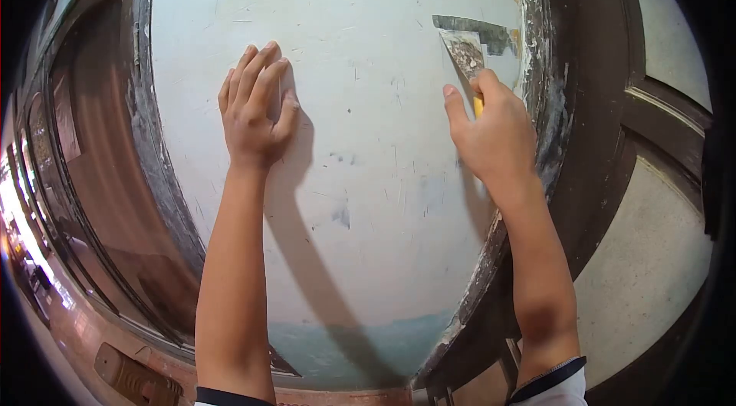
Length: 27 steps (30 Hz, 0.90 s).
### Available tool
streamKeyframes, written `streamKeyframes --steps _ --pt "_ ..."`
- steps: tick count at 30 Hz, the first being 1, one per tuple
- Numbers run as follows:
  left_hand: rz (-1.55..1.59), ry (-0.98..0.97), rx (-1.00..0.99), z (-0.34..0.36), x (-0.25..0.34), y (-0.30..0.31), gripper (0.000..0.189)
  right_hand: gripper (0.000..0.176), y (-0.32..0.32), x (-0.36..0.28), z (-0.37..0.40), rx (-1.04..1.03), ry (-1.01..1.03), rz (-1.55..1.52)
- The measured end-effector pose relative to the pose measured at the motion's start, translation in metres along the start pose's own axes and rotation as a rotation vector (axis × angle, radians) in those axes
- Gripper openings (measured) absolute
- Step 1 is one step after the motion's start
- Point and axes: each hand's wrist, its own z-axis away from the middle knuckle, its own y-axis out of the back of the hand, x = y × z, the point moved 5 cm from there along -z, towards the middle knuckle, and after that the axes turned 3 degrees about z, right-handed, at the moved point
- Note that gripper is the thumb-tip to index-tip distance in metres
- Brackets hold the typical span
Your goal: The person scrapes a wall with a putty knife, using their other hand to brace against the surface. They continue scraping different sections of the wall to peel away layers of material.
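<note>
A pale, scratched wall panel (368, 153) stands upright before me, turning greenish near its bottom. My left hand (257, 107) rests against it at the left, fingers apart and holding nothing. In my right hand (494, 126) is a putty knife (465, 53) with a yellow handle, mostly hidden by the fingers. Its blade is speckled with residue and points up and left. The blade's edge lies at the lower border of a dark bare patch (475, 26) near the panel's upper right.
Worn dark edging with flaked paint (537, 30) borders the panel on the right. Beyond it is a dark wooden door (667, 118) with pale panels. At left stands a brown framed door (115, 138). A brown object (134, 375) lies low at the left on the reddish floor (92, 329).
</note>
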Motion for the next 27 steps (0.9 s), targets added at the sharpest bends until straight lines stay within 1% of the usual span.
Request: streamKeyframes --steps 2,8,12,14,20,22,23,26,27 --pt "0.016 -0.018 0.005 0.0 -0.001 0.0 0.04 0.037 -0.002 -0.001 0.002 0.005 0.04 0.02" --pt "0.008 -0.007 -0.006 0.001 -0.002 0.0 0.04 0.039 -0.003 -0.002 -0.003 -0.033 0.013 0.023" --pt "0.007 0.001 0.001 0.002 -0.001 0.0 0.04 0.038 -0.001 -0.005 -0.001 -0.019 0.031 0.072" --pt "0.016 -0.006 0.009 0.002 -0.002 0.0 0.04 0.037 -0.001 -0.005 -0.002 0.027 0.062 0.069" --pt "0.017 -0.002 0.006 0.001 -0.001 0.001 0.039 0.038 0.001 -0.009 0.0 -0.016 0.072 0.072" --pt "0.021 -0.006 0.012 0.001 -0.001 0.002 0.039 0.038 0.001 -0.009 0.0 -0.063 0.033 0.08" --pt "0.024 -0.011 0.014 0.001 -0.001 0.002 0.039 0.038 -0.003 -0.008 -0.003 -0.027 0.047 0.067" --pt "0.035 -0.023 0.017 0.001 -0.001 0.0 0.039 0.037 -0.003 -0.01 -0.006 -0.063 0.019 0.035" --pt "0.035 -0.027 0.02 0.001 -0.002 0.001 0.039 0.036 -0.003 -0.008 -0.003 0.003 0.055 0.019"
